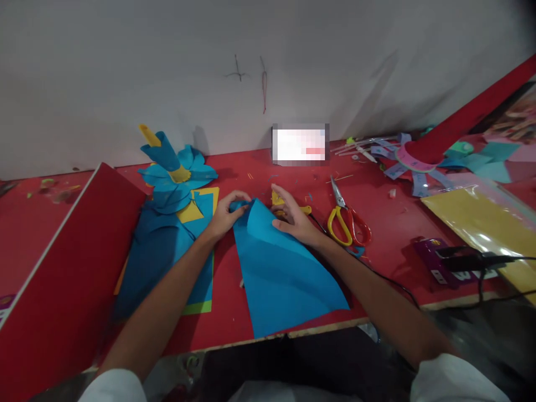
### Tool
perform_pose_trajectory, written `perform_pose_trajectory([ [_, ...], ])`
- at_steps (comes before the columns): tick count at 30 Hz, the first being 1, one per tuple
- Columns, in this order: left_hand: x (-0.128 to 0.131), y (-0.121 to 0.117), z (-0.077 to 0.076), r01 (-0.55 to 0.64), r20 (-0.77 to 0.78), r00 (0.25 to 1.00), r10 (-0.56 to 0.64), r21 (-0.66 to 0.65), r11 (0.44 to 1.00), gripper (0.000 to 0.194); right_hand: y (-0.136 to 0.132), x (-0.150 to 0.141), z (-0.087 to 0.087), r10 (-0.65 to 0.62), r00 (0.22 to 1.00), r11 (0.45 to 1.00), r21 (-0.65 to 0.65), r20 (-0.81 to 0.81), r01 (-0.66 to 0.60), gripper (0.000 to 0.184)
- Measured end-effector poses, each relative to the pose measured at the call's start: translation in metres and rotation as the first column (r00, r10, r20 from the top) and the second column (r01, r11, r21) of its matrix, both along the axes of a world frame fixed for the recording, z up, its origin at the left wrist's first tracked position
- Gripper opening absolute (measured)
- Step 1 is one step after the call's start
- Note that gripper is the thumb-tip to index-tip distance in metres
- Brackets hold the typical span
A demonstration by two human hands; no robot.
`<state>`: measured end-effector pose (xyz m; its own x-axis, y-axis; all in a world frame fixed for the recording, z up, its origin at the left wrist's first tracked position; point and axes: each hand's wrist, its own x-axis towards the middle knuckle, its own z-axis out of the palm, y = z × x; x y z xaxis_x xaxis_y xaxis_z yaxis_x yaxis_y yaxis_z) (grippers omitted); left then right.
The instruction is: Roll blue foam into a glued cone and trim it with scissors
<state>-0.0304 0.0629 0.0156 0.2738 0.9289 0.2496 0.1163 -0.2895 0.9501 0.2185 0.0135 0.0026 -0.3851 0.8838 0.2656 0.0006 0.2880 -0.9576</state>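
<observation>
A blue paper sheet [285,273] lies on the red table [389,223], its far end curled up into a fold. My left hand [226,215] pinches the sheet's far left corner, fingers closed on the paper. My right hand [293,215] rests on the curled flap, fingers stretched out and pressing it down. A small yellow object [278,201] lies just behind my right hand, partly hidden.
Yellow-handled scissors [345,218] lie right of my right hand. A blue and yellow paper flower [173,167] and more blue sheets [167,245] sit at left beside a red board [62,268]. A glue gun [464,259] with cord, yellow paper [481,223] and paper scraps are at right.
</observation>
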Motion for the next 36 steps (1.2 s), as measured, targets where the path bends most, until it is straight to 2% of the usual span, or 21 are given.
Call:
perform_pose_trajectory([
  [4,-0.001,-0.002,0.003,0.049,-0.012,0.999,-0.049,-0.026,0.998,0.025,-0.002,0.000,0.003,0.102,0.995,0.993,-0.050,-0.017,-0.103,0.103],
  [6,0.000,-0.003,0.006,0.068,0.030,0.997,-0.066,-0.066,0.996,0.028,-0.001,0.000,0.004,0.081,0.997,0.996,-0.044,-0.020,-0.082,0.104],
  [8,0.000,-0.005,0.008,0.091,0.134,0.989,-0.069,-0.163,0.983,0.035,0.001,0.001,0.003,0.042,0.998,0.999,-0.025,-0.038,-0.043,0.102],
  [11,-0.001,-0.006,0.011,0.189,0.317,0.946,-0.066,-0.376,0.907,0.043,0.003,0.003,0.002,0.017,0.998,0.999,-0.042,-0.057,-0.020,0.096],
  [13,-0.003,-0.006,0.013,0.267,0.394,0.915,-0.081,-0.444,0.855,0.033,0.004,0.004,0.002,0.003,0.998,0.997,-0.071,-0.056,-0.007,0.091],
  [15,-0.005,-0.005,0.014,0.289,0.427,0.900,-0.086,-0.437,0.852,0.028,0.005,0.005,0.002,-0.006,0.998,0.996,-0.093,-0.067,0.000,0.089],
  [17,-0.005,-0.005,0.013,0.255,0.412,0.909,-0.071,-0.410,0.876,0.035,0.005,0.004,0.003,0.003,0.996,0.994,-0.105,-0.093,-0.013,0.086],
  [19,-0.003,-0.005,0.012,0.214,0.357,0.932,-0.068,-0.389,0.896,0.029,0.003,0.002,0.004,0.013,0.993,0.994,-0.102,-0.115,-0.024,0.084],
  [22,-0.001,-0.005,0.008,0.225,0.268,0.954,-0.138,-0.327,0.918,0.009,-0.002,-0.002,0.006,-0.004,0.997,0.996,-0.085,-0.082,-0.003,0.078],
  [25,-0.001,-0.003,0.006,0.244,0.208,0.958,-0.197,-0.231,0.942,0.006,-0.005,-0.006,0.006,-0.029,0.999,0.998,-0.062,-0.031,0.028,0.077],
  [28,-0.002,-0.002,0.007,0.269,0.205,0.952,-0.228,-0.205,0.941,0.001,-0.008,-0.009,0.007,-0.048,0.999,0.996,-0.073,-0.023,0.047,0.074],
  [32,-0.003,-0.003,0.009,0.359,0.285,0.913,-0.291,-0.228,0.905,0.010,-0.010,-0.009,0.009,-0.054,0.996,0.991,-0.125,-0.064,0.046,0.067],
  [36,-0.004,-0.002,0.004,0.391,0.326,0.894,-0.309,-0.228,0.892,0.026,-0.008,-0.009,0.007,-0.037,0.993,0.990,-0.137,-0.111,0.021,0.071],
])
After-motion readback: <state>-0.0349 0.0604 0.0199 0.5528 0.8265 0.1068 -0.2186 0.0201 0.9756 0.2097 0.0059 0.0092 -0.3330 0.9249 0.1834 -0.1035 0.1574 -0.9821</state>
